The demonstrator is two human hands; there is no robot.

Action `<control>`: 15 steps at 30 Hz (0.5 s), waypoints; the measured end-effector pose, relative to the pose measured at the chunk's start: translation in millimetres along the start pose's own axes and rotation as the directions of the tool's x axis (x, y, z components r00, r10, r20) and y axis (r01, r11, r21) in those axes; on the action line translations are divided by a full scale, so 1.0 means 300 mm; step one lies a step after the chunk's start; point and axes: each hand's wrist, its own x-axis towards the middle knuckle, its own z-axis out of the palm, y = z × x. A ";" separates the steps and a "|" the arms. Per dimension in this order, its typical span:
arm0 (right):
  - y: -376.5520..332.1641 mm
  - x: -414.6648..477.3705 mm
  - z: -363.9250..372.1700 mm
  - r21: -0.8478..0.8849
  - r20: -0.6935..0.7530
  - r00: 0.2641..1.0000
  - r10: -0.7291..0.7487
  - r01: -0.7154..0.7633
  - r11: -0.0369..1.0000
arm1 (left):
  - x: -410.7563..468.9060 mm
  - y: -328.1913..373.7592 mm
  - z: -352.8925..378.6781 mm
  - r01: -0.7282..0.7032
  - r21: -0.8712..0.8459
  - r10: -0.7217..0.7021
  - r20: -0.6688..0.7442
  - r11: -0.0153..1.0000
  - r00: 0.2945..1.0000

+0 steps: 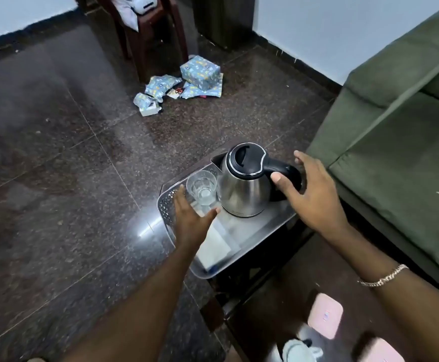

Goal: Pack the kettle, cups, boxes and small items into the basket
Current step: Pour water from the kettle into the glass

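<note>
While the steel kettle [244, 190], polished and round-bodied with a black plastic lid and handle, stands in the grey perforated basket [166, 205] at centre frame, the right hand [309, 193] has its fingers spread open around the handle, thumb touching it. The left hand [191, 218], fingers open, lies against a clear faceted glass cup [202, 188] just left of the kettle. A blurred white box [214, 248] lies partly hidden under the left wrist.
</note>
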 end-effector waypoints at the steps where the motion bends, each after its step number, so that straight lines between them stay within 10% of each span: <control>1: 0.009 0.008 0.008 0.048 -0.046 0.999 0.022 -0.020 0.999 | 0.015 -0.007 0.014 -0.017 -0.039 0.016 -0.020 0.999 1.000; 15: 0.103 0.148 0.126 0.245 -0.030 0.971 0.239 -0.225 0.943 | 0.129 -0.044 0.079 -0.030 -0.144 0.022 -0.061 0.989 0.998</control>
